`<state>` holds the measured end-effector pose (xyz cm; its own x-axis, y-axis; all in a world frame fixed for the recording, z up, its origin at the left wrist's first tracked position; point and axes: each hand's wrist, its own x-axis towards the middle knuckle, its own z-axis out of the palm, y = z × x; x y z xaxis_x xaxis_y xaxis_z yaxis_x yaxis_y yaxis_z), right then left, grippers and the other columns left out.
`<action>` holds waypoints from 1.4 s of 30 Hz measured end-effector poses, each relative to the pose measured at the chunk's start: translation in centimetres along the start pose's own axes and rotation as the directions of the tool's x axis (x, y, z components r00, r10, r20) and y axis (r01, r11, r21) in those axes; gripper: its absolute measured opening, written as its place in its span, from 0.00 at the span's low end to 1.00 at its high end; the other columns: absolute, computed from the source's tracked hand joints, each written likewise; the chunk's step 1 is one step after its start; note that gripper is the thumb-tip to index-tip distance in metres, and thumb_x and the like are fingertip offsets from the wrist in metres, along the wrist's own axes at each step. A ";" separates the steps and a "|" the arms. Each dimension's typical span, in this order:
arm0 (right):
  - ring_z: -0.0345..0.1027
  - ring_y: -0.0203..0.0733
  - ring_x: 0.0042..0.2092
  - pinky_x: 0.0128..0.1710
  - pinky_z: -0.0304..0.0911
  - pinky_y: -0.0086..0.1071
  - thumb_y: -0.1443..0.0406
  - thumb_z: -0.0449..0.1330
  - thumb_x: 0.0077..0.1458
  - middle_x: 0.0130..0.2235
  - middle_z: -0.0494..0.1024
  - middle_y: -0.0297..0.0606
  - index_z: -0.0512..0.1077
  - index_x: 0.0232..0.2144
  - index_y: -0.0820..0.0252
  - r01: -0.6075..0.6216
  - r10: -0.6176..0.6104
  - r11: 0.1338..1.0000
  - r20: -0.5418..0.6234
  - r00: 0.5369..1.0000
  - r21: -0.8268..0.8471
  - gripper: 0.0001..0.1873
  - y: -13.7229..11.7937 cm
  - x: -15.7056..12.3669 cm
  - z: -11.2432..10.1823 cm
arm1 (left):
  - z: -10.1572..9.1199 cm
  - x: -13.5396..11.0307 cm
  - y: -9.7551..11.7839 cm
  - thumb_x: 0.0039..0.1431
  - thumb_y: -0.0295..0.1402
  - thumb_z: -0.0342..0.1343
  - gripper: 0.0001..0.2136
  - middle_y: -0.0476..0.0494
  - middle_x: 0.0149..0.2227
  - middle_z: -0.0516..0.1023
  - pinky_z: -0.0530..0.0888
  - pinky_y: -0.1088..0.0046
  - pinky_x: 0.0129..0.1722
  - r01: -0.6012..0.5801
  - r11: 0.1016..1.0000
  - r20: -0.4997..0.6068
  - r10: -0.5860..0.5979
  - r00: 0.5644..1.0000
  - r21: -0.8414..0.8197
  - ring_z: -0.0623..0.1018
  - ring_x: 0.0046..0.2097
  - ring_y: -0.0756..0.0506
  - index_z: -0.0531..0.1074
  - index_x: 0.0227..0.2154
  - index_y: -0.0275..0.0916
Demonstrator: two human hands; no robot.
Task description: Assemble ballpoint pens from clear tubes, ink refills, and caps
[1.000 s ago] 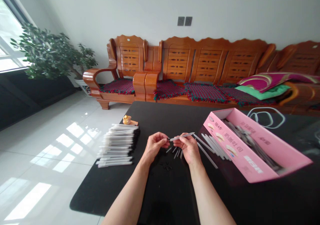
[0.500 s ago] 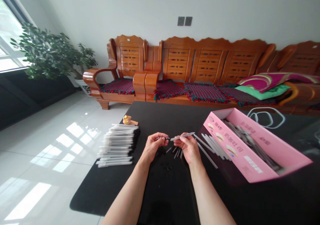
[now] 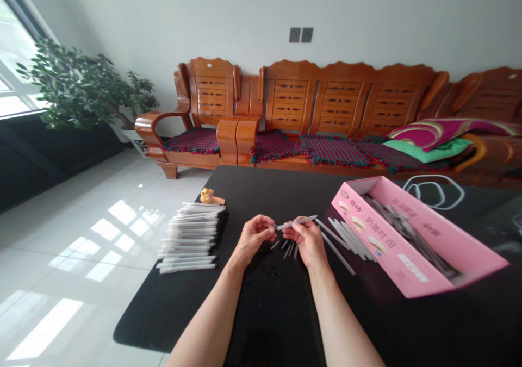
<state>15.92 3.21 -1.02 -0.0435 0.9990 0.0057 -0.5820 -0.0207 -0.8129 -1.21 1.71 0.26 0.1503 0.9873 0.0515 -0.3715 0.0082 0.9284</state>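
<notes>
The right hand pinches a slim clear plastic pen barrel; the curled left hand sits just beside its tip, its grip unclear.

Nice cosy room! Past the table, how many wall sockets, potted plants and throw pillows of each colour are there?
Wall sockets: 2
Potted plant: 1
Magenta throw pillow: 1
Green throw pillow: 1
Total: 5
</notes>
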 end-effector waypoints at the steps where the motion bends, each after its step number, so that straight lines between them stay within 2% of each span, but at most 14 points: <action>1: 0.79 0.43 0.28 0.28 0.75 0.31 0.66 0.70 0.45 0.31 0.83 0.40 0.70 0.33 0.60 -0.001 0.001 1.000 0.003 1.000 -0.005 0.15 0.0 0.0 0.0 | 0.0 0.0 0.0 0.49 0.34 0.68 0.14 0.45 0.31 0.76 0.74 0.76 0.31 0.000 1.000 0.001 0.000 1.000 -0.002 0.76 0.30 0.51 0.73 0.35 0.33; 13: 0.79 0.44 0.29 0.28 0.75 0.31 0.66 0.70 0.46 0.31 0.83 0.39 0.70 0.34 0.59 0.002 -0.001 0.999 0.028 1.000 -0.043 0.14 0.3 0.1 -0.3 | -0.2 0.0 -0.3 0.46 0.36 0.69 0.16 0.45 0.29 0.77 0.75 0.75 0.31 -0.007 1.000 -0.011 0.007 1.000 0.012 0.77 0.30 0.50 0.73 0.35 0.33; 17: 0.79 0.44 0.29 0.28 0.75 0.31 0.66 0.70 0.45 0.31 0.83 0.40 0.70 0.34 0.60 0.008 -0.007 1.000 0.023 1.000 -0.030 0.15 0.2 0.1 -0.3 | -0.2 0.0 -0.3 0.46 0.40 0.69 0.16 0.45 0.26 0.77 0.76 0.75 0.31 0.026 0.996 -0.055 -0.021 0.998 0.089 0.77 0.28 0.50 0.75 0.32 0.32; 21: 0.79 0.45 0.29 0.27 0.75 0.31 0.65 0.71 0.44 0.31 0.83 0.40 0.70 0.34 0.60 0.004 -0.004 1.000 0.006 1.000 -0.016 0.16 0.2 0.1 -0.2 | -0.2 0.0 -0.3 0.49 0.45 0.66 0.18 0.45 0.21 0.75 0.73 0.76 0.24 0.073 0.981 -0.048 -0.065 0.997 0.179 0.75 0.23 0.50 0.75 0.27 0.31; 29: 0.79 0.44 0.28 0.26 0.75 0.30 0.65 0.71 0.44 0.29 0.83 0.38 0.69 0.34 0.59 -0.001 0.001 1.000 0.001 1.000 -0.031 0.16 0.2 0.1 -0.2 | 0.1 0.0 -0.3 0.45 0.42 0.68 0.16 0.46 0.21 0.77 0.73 0.75 0.25 -0.021 0.967 -0.079 0.042 0.996 0.252 0.74 0.22 0.50 0.75 0.29 0.33; 32: 0.79 0.44 0.28 0.27 0.75 0.30 0.65 0.71 0.45 0.29 0.83 0.39 0.69 0.34 0.60 0.006 -0.006 0.999 -0.003 1.000 -0.039 0.16 0.2 0.1 -0.2 | -0.1 0.0 -0.3 0.50 0.44 0.65 0.17 0.47 0.21 0.76 0.71 0.78 0.22 -0.031 0.952 -0.082 0.058 0.995 0.305 0.74 0.21 0.51 0.75 0.33 0.33; 36: 0.79 0.44 0.28 0.27 0.75 0.31 0.65 0.71 0.44 0.29 0.83 0.38 0.69 0.34 0.60 0.007 -0.008 1.000 -0.013 1.000 -0.024 0.16 0.2 0.1 -0.1 | -0.3 -0.1 -0.4 0.57 0.49 0.57 0.20 0.47 0.19 0.73 0.63 0.81 0.14 0.007 0.921 -0.050 0.013 0.999 0.389 0.70 0.17 0.53 0.74 0.27 0.33; 39: 0.79 0.45 0.28 0.27 0.75 0.31 0.66 0.71 0.44 0.29 0.83 0.39 0.70 0.34 0.60 0.006 -0.006 1.000 -0.010 1.000 -0.015 0.16 0.2 0.1 -0.1 | -0.1 0.0 -0.3 0.55 0.48 0.58 0.19 0.48 0.17 0.71 0.63 0.81 0.14 0.015 0.926 -0.037 -0.001 0.999 0.378 0.70 0.17 0.53 0.73 0.25 0.33; 42: 0.79 0.45 0.28 0.27 0.75 0.31 0.66 0.71 0.45 0.30 0.83 0.39 0.69 0.34 0.60 0.008 -0.008 1.000 -0.007 1.000 -0.013 0.16 0.1 0.1 -0.1 | 0.1 0.0 -0.1 0.51 0.45 0.63 0.17 0.49 0.18 0.73 0.67 0.80 0.18 -0.007 0.946 -0.048 0.024 0.999 0.325 0.71 0.19 0.53 0.73 0.28 0.33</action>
<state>15.89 3.29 -1.17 -0.0334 0.9994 0.0086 -0.5721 -0.0121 -0.8201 -1.09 1.68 0.16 0.0969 0.9937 0.0563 -0.0549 -0.0512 0.9972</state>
